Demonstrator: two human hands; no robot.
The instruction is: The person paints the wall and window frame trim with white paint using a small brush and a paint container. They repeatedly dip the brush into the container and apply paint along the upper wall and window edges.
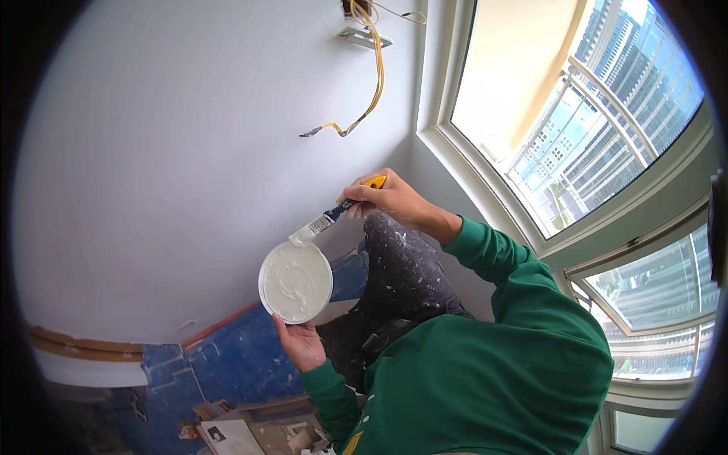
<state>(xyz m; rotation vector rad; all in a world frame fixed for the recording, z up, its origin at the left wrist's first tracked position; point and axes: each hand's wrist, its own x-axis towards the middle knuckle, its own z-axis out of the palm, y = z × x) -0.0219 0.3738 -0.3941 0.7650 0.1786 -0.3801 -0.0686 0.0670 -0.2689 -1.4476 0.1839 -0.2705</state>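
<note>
My left hand [303,345] supports a round white tub [262,292] from its near side, the thumb along the wall and some fingers hidden beneath. Thick off-white paint [297,282] fills it, with swirl marks on the surface. Above, my right hand [383,197] is closed around the handle of a paintbrush [331,217], dark with a yellow end. Its bristles, coated in paint, point down and left and meet the tub's far rim. Whether they touch the paint inside I cannot tell.
A pale wall [174,167] stands ahead and left. Yellow wires [379,76] hang from an opening beside a tilted plate [365,38]. Windows [531,114] line the right side. Blue sheeting [235,364] covers the floor; boards and scraps [235,436] lie at lower left.
</note>
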